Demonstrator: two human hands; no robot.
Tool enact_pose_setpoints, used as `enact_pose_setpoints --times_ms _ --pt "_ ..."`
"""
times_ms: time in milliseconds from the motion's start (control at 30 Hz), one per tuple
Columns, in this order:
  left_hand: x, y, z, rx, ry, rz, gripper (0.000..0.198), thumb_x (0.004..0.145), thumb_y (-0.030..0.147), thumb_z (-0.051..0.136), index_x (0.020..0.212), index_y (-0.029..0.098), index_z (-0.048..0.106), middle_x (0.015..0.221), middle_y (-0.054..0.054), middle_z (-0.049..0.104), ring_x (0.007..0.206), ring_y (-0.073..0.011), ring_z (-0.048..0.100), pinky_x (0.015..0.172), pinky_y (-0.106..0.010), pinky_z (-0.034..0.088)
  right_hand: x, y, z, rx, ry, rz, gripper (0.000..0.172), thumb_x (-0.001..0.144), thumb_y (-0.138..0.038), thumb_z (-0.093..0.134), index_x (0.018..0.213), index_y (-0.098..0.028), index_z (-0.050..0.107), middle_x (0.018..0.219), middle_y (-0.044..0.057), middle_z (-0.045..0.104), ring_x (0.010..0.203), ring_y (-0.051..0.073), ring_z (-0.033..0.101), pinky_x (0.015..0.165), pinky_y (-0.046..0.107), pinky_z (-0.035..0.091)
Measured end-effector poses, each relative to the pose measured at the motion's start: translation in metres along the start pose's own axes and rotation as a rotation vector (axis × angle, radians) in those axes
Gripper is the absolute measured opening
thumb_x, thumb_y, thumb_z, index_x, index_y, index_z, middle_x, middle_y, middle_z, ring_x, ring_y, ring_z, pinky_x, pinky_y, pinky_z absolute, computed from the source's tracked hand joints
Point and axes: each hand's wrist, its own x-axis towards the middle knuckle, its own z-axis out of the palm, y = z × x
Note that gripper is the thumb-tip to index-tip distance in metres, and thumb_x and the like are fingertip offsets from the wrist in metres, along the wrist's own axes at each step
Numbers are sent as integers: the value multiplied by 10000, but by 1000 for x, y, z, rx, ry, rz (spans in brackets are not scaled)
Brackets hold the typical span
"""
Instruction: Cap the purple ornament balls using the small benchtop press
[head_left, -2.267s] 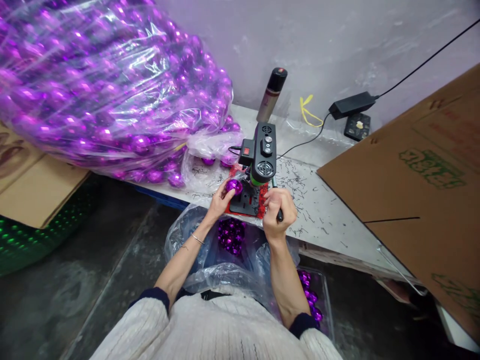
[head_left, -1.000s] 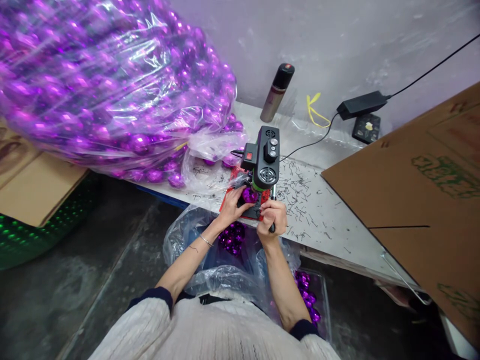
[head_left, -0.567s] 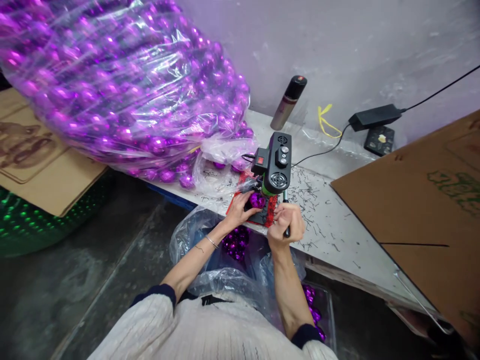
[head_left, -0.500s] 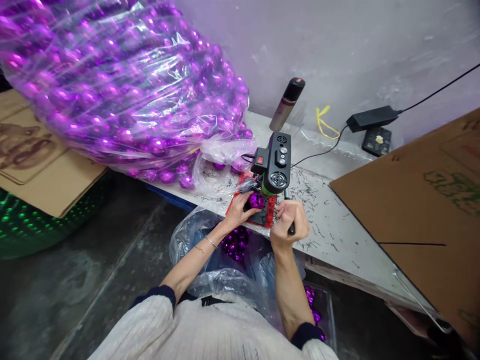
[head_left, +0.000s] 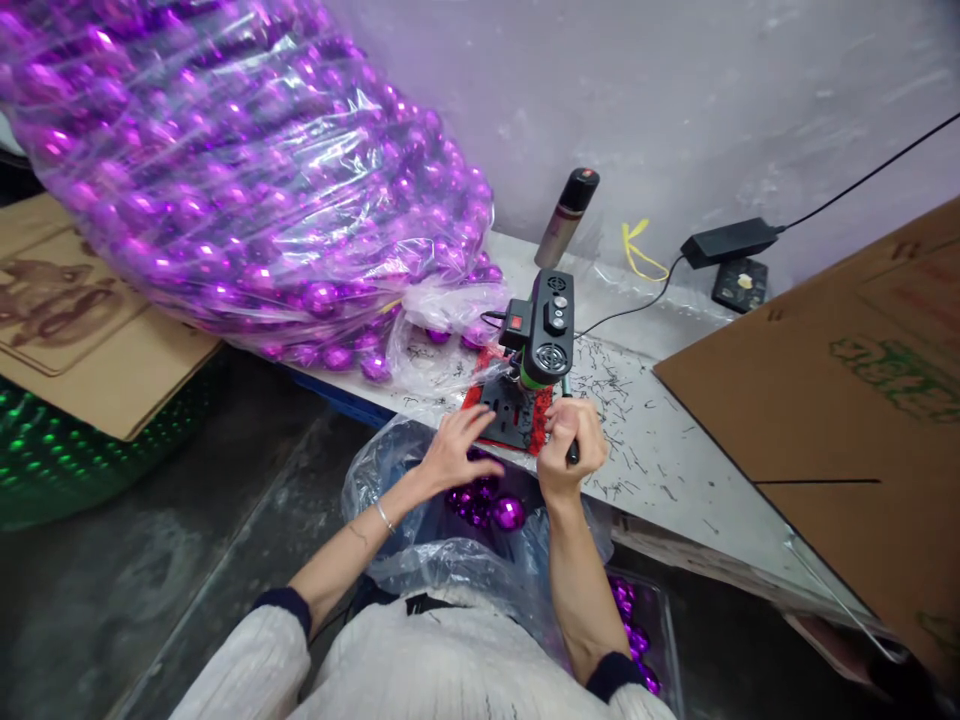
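Observation:
My left hand [head_left: 459, 452] hovers at the table's front edge, fingers apart, holding nothing. Just below it a shiny purple bauble [head_left: 509, 513] is over the open clear plastic bag [head_left: 375, 465], where several more purple baubles lie. My right hand [head_left: 574, 445] is wrapped round the black-tipped lever [head_left: 574, 452] of a small bench press [head_left: 553, 325]. The press has a black head with a red switch and a green ring. Its slotted black base plate [head_left: 504, 415] is bare, on a red mat strewn with dark bits.
A huge clear bag of purple baubles [head_left: 285, 190] fills the back left. A spray can [head_left: 568, 215] stands by the wall. Cardboard [head_left: 840, 420] blocks the right. A power adapter [head_left: 731, 243] and a tub of baubles [head_left: 660, 610] are also here. Black wire bits litter the white table [head_left: 675, 480].
My left hand has let go of the bauble it held under the press head and drawn back toward me. That bauble is now lower, over the bag. My right hand stays on the lever.

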Motion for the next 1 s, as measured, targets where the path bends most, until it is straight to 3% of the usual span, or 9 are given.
enact_pose_setpoints --times_ms 67,133,233,300,367,567,733,900,1000 --pt "35 -20 -4 56 161 -132 468 1018 440 532 1401 177 587 1392 -176 634 1310 -308 607 1112 -511 482 -1 0 0 -2 5 -4 306 987 -168 447 695 -231 513 669 -9 578 662 151 590 629 317 438" --pt "78 -41 -7 112 210 -270 359 1040 291 460 1324 151 629 1351 -173 652 1285 -279 619 1121 -463 476 -2 0 0 -1 -2 -8 301 984 -159 450 698 -231 508 676 -7 581 666 150 590 630 316 436" --pt "134 -64 -10 205 67 -511 342 983 269 571 1266 89 637 1276 -227 671 1216 -330 644 1070 -472 494 -2 1 0 0 -25 -18 284 978 -140 450 716 -229 511 695 -4 589 673 146 586 639 313 437" --pt "155 -71 -9 183 -53 -568 389 915 307 699 1223 74 651 1229 -240 687 1195 -364 650 1054 -476 494 -3 1 0 4 -31 -26 277 977 -134 448 725 -227 512 699 -5 587 676 144 584 643 311 439" --pt "164 -75 -6 95 -94 -553 399 854 292 778 1179 87 671 1205 -225 700 1194 -365 653 1058 -456 487 -4 2 0 7 -24 -30 272 976 -131 446 729 -227 511 700 -6 584 677 143 583 643 309 439" --pt "161 -79 -2 -90 32 -583 249 885 287 734 1063 120 689 1097 -164 736 1125 -299 675 1036 -415 499 -7 4 2 30 -19 -23 257 973 -128 447 746 -228 512 703 -7 572 681 147 576 646 314 444" --pt "135 -71 -24 -914 251 -881 310 794 221 774 1082 156 679 1008 -65 749 910 -190 705 909 -364 590 -7 4 1 39 -26 -30 256 970 -120 454 744 -225 514 708 -6 574 687 144 577 651 310 448" --pt "87 -42 -54 -1358 260 -966 127 836 198 725 949 143 704 944 -72 764 885 -183 743 861 -316 631 -7 3 1 25 -12 -17 273 972 -121 453 726 -224 508 724 -6 583 696 137 579 656 304 440" --pt "66 -19 -56 -1457 219 -975 243 855 215 746 1083 145 698 955 -68 776 757 -145 740 703 -235 618 -6 4 1 32 -16 -10 277 974 -126 457 720 -224 507 722 -11 586 696 133 580 662 301 440"
